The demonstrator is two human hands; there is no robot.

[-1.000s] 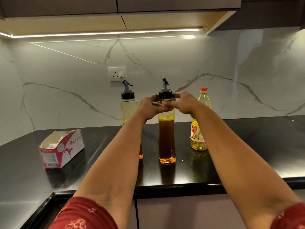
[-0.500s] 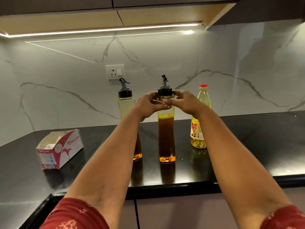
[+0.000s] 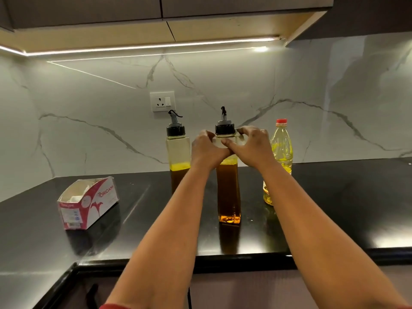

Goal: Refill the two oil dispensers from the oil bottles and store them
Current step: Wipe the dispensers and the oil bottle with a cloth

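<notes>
Both hands have slid from the cap to the shoulder of the middle dispenser [image 3: 228, 186]. Left hand [image 3: 208, 150] and right hand [image 3: 252, 147] grip it upright on the counter [image 3: 323, 208], likely steadying it before uncapping.

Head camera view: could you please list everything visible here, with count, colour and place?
Oil dispensers: 2, clear with black pourer caps, amber oil; one at centre, one behind the left forearm.
Oil bottle: 1, clear yellow, red cap, right of the dispensers.
Tissue box: 1, pink and white, open, on the left.
Countertop: 1, glossy black.
Wall socket: 1, white, on the marble backsplash.
Overhead cabinets: dark, light strip beneath.
Left hand: grip round the centre dispenser's neck.
Right hand: grip on the same neck, from the right.
</notes>
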